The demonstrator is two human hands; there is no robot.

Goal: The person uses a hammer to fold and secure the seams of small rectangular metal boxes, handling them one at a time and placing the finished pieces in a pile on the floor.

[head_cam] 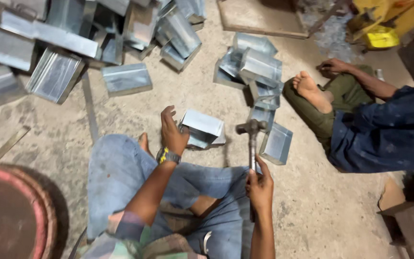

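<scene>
One metal box [202, 127] beside left-hand fingers [167, 115], hammer [252, 139] gripped

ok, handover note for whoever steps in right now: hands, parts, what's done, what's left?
Left hand: open, fingers on the tray on the floor ahead of the knees.
Right hand: gripping the hammer, head raised just right of the tray.
Small stack lies beyond it, big pile at far left; a co-worker sits at right.
Done or left: the pictures do not show which trays are worked.
</scene>
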